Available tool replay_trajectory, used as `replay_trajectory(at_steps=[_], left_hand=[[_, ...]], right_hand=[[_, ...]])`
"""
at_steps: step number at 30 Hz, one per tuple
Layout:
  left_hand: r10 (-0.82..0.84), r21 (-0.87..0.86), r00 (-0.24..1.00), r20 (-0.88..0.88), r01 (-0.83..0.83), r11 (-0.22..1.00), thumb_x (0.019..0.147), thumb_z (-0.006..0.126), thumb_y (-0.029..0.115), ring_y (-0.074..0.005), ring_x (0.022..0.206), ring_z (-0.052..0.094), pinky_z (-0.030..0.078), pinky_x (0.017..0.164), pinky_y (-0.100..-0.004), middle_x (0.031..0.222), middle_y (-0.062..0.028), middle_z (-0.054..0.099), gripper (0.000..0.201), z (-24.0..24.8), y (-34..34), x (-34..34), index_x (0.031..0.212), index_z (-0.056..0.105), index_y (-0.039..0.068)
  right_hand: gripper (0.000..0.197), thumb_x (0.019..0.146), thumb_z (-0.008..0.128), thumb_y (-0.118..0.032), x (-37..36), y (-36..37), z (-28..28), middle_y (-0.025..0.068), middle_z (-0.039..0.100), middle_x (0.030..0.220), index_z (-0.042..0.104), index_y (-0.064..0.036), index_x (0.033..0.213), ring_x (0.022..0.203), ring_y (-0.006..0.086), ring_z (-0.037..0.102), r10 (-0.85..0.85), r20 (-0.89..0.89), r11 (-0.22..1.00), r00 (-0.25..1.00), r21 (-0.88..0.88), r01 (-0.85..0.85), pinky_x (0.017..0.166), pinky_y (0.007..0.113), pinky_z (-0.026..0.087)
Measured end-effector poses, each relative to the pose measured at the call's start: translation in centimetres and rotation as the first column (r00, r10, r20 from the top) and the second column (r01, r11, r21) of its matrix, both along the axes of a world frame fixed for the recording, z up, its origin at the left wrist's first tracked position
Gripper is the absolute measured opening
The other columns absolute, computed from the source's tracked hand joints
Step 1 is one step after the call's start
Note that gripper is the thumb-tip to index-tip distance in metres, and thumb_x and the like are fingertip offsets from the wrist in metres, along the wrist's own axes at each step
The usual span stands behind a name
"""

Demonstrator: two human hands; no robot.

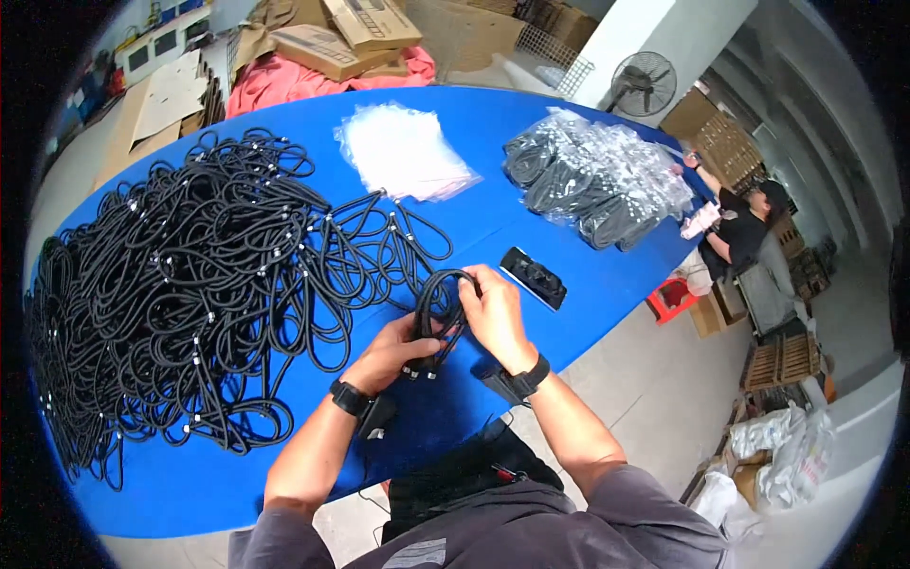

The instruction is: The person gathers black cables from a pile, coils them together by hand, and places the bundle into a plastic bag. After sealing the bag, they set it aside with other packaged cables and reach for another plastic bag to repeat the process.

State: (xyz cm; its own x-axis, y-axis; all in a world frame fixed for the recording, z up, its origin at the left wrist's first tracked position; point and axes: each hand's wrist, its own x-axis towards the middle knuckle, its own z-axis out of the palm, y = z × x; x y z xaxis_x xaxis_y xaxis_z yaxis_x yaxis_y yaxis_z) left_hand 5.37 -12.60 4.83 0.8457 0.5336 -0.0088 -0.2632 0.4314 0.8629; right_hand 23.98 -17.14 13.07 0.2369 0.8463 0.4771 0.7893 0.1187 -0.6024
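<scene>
Bundle (424,308): black cord wound in loops, held between our two hands just above the near part of the table, right of the pile; pale-tipped ends hang at its lower end.
Left hand (391,357): we clamp it on the lower part of the bundle, thumb laid across the cord.
Right hand (495,311): we grip the bundle's upper right side between thumb and fingers; our hands are near each other.
Straps (351,397): we wear a black one on each wrist.
Pile (204,275): many tangled black cords with pale ends, covering the table's left side.
Table (607,296): blue, under everything we handle.
Sleeves (393,147): clear, flat, stacked beyond our hands.
Packs (592,175): dark contents in clear plastic, heaped toward the far right.
Slab (534,278): dark, shiny, flat on the table, near our right hand.
Co-worker (744,232): beyond the table's right edge, in black, near a red stool (671,300).
Fan (643,83): behind the packs, before a white pillar (654,43).
</scene>
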Motion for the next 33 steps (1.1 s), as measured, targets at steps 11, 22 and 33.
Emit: replay_trajectory(at_steps=[11,22,33], left_hand=[[-0.094,-0.019,0.995,0.037,0.094,0.995,0.093,0.066,0.011,-0.0188,0.105,0.065,0.051,0.095,-0.0335,0.115,-0.0082,0.067,0.032,0.0,-0.6,-0.7,0.122,0.057,0.002],[0.416,0.375,0.909,0.013,-0.39,0.841,0.099,0.056,0.015,-0.0119,0.09,0.062,0.05,0.083,-0.0285,0.104,-0.0034,0.067,0.027,0.2,-1.2,0.3,0.123,0.058,0.001],[0.462,0.385,0.887,0.011,-0.43,0.817,0.097,0.054,0.007,-0.0116,0.089,0.061,0.051,0.081,-0.0294,0.102,-0.0039,0.067,0.022,2.7,-2.6,4.9,0.117,0.058,0.001]], right_hand=[[0.023,0.089,0.062,-0.006,-0.8,-0.7,2.1,0.0147,0.065,0.078,0.062,0.0022,0.11,0.067,0.0301,0.066,0.017,-0.575,0.91,0.818,-0.33,-0.251,0.06,0.035,0.052],[0.039,0.086,0.069,-0.011,-5.8,-2.5,3.7,0.0211,0.069,0.083,0.057,0.0002,0.121,0.073,0.04,0.069,0.198,0.168,0.975,0.966,0.065,-0.212,0.064,0.046,0.055],[0.029,0.087,0.073,-0.024,0.3,-5.6,4.3,0.0161,0.062,0.088,0.061,-0.0021,0.103,0.082,0.0375,0.061,0.301,-0.03,0.952,0.953,-0.053,-0.302,0.068,0.044,0.05]])
